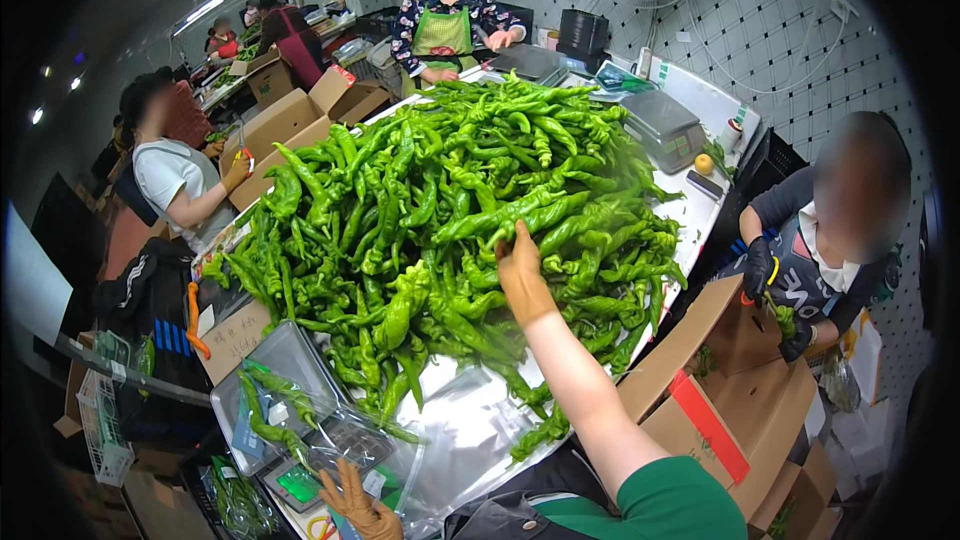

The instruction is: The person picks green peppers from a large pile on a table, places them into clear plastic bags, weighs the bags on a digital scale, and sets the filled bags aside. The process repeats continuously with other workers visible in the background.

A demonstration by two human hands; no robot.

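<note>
A big heap of long green peppers [400,190] covers most of the white table. My right hand [522,278], in a tan glove, reaches out over the heap, its fingers closed around a green pepper [490,223] at the top; the fingertips are partly hidden. Near the lower edge, my left hand [358,505], also gloved, has its fingers apart and rests by a clear plastic bag [390,455]. A few peppers [268,410] lie in that bag, on top of a digital scale [340,440] with a lit green display.
Scissors with orange handles [194,322] lie at the left edge. Another scale [665,128] stands at the far right, near a yellow round fruit [704,164]. Cardboard boxes [690,360] sit on the right, where a co-worker [800,240] holds scissors. Other people work behind the table.
</note>
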